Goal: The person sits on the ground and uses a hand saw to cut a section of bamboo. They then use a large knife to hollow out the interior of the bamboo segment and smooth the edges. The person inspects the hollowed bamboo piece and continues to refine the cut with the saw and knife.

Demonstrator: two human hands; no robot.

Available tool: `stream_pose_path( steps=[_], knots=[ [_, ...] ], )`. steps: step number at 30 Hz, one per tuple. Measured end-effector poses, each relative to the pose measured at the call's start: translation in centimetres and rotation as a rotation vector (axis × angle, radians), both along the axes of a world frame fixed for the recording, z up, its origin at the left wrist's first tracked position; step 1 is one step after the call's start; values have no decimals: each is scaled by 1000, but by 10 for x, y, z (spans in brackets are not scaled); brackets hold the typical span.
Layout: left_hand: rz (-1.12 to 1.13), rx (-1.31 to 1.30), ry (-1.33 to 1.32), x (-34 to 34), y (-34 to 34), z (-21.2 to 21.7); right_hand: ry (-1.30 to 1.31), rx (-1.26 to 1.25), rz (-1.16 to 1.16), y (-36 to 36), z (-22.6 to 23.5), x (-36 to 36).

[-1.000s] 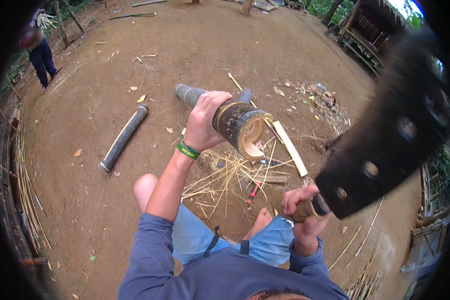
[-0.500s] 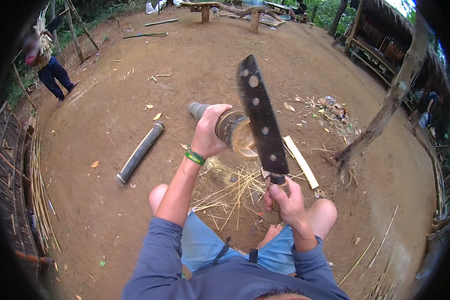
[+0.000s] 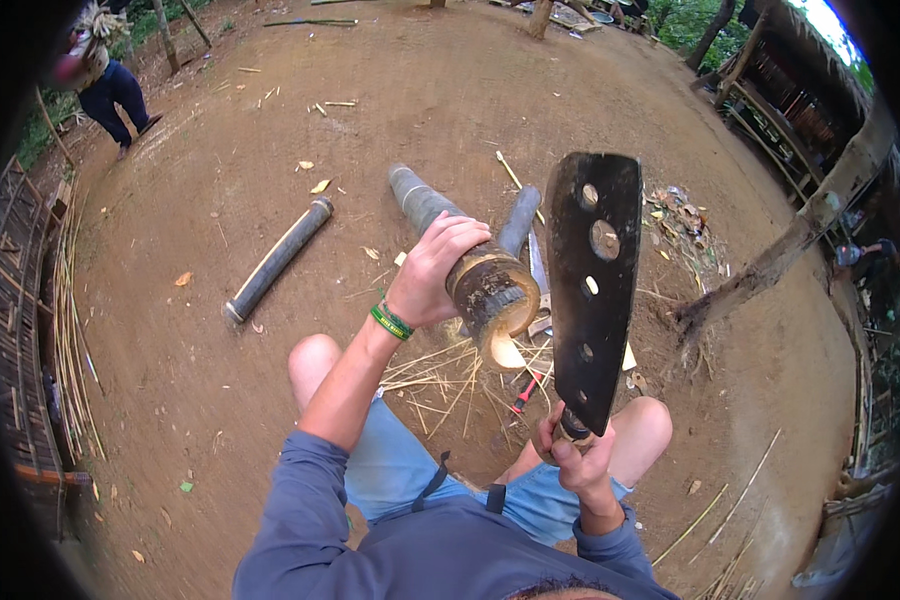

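My left hand is wrapped round a thick dark bamboo tube, which slopes away to the far left. Its open near end faces me and has a pale, jagged cut rim. In my right hand is the handle of a machete, held upright near my right knee. The wide black blade has several holes and stands apart from the tube, to its right. Thin split bamboo strips are strewn on the ground below, beside a red-handled tool.
A second bamboo tube lies on the ground at left; a shorter dark piece and a metal blade lie beyond my hands. Leaning at right is a tree trunk. A person stands far left, holding a pale bundle.
The machete has moved right, its broad face now turned toward me. The bamboo tube's near end has come closer and lower. The head view has tilted down.
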State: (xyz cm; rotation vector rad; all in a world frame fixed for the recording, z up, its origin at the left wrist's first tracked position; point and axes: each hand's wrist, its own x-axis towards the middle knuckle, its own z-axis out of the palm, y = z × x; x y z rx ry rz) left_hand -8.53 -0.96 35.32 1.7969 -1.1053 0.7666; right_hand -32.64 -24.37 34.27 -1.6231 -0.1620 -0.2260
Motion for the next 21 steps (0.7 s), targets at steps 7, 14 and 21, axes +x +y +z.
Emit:
stream_pose_path(
  steps=[7, 14, 21],
  knots=[
    [0, 31, -20, 2, -8, -11, 3, -27, -7, -1, -3, -11],
    [-1, 28, -18, 1, -11, -17, 0, -160, -22, -4, -2, -14],
    [-2, 37, -11, 0, -12, -20, 8, -88, -2, -3, -3, -14]
  ],
)
